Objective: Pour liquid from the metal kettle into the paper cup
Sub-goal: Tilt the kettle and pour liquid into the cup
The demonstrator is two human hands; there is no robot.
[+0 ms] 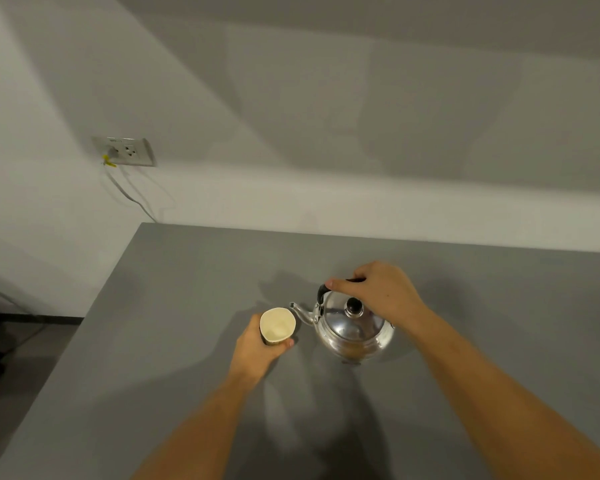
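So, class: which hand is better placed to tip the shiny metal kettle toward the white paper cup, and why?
The right hand: it already grips the black handle of the shiny metal kettle, whose spout points at the white paper cup. The left hand is busy holding that cup.

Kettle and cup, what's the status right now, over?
Left hand wrapped round paper cup. Right hand gripping handle of metal kettle, spout beside cup rim, no stream visible. Grey table, nothing in the way.

Grey table (187, 306) against white wall (291, 98); socket (123, 151) with plugged cable (125, 192).
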